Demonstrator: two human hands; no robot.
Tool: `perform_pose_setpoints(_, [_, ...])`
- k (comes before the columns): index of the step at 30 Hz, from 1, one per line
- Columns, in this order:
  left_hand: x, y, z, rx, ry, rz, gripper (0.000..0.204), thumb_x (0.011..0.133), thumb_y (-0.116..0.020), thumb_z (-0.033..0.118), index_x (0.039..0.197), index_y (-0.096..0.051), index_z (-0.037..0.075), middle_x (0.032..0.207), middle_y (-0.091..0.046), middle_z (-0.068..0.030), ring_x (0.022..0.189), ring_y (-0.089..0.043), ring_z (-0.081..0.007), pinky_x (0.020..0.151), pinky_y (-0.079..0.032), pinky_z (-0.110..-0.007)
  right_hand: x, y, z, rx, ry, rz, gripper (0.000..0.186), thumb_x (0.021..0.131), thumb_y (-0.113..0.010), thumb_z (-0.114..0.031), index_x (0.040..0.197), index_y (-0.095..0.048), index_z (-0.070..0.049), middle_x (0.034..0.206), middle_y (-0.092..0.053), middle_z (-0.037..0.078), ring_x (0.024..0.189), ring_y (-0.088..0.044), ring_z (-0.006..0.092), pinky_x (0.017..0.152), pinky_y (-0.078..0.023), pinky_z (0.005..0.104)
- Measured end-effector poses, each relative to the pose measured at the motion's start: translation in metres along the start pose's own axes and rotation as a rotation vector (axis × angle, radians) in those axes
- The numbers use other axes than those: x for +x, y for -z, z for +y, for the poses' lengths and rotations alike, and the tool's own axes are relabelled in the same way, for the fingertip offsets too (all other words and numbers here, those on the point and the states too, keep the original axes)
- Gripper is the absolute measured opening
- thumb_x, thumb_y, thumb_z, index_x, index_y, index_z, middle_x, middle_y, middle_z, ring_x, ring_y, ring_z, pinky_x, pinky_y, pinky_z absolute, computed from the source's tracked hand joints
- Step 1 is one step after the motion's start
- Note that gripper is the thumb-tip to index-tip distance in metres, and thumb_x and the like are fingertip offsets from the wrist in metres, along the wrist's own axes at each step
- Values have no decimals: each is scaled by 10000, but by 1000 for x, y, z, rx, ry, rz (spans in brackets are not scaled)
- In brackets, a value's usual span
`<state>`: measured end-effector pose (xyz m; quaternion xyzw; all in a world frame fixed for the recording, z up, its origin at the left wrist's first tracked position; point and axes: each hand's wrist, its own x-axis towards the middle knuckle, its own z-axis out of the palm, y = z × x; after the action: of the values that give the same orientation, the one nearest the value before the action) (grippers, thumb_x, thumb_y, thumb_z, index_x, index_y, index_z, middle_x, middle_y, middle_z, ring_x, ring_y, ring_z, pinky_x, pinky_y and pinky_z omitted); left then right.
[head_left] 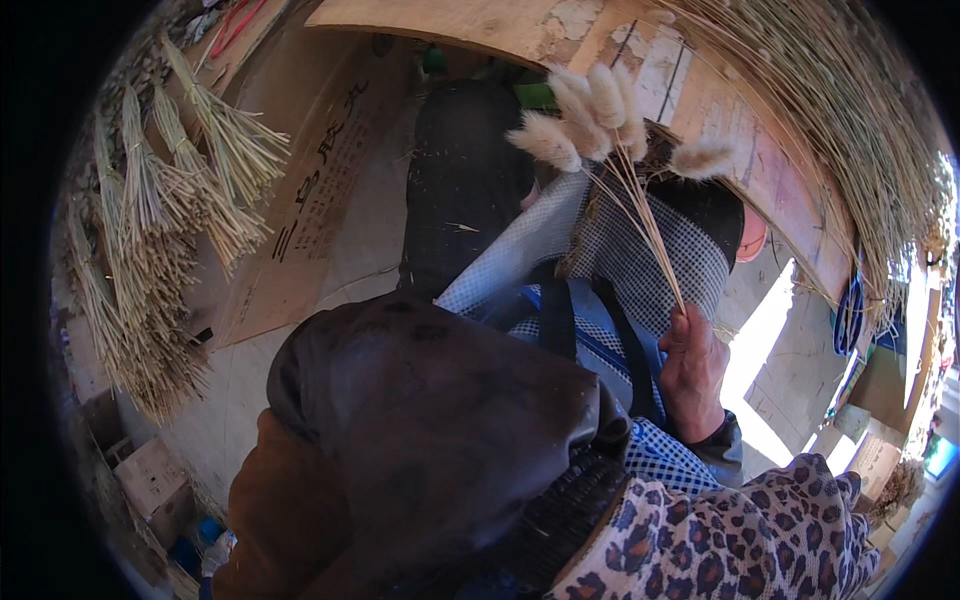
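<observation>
My right hand is closed round the thin stems of a small bunch of bunny-tail grass. The fluffy cream heads fan out at the top, beside the edge of a wooden board. One head leans off to the right of the others. Beneath the stems lies a blue and white checked cloth over my lap. My left hand is not visible; a dark brown sleeve fills the lower middle of the view.
Bundles of dried stalks lie at the left, beside a cardboard sheet. A curved-looking wooden board spans the far side, with long dried grass on its right part. Small boxes stand at the lower left.
</observation>
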<state>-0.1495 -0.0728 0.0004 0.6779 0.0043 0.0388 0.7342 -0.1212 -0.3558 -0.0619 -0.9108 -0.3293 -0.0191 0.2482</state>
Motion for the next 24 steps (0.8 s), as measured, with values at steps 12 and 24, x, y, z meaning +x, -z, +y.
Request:
perform_pose_setpoints(12, [-1,45,2,1219,-220,390,505,947,-510,198,1342,-344,-70,1251,-465,-218,1135,-450,-295,965,-373,-375,3,0,4,75,-59,-31,181,990,-440,-163,1048,-518,-10,623,-570,90,509,-581,202,472,-461,320])
perform_pose_setpoints(24, [24,39,-9,1302,-249,455,542,943,-513,203,1360,-310,-78,1292,-426,-240,1185,-412,-324,996,-341,-397,1,-6,21,55,-15,7,100,919,-529,-50,1005,-508,-5,630,-576,89,545,-598,247,481,-462,370])
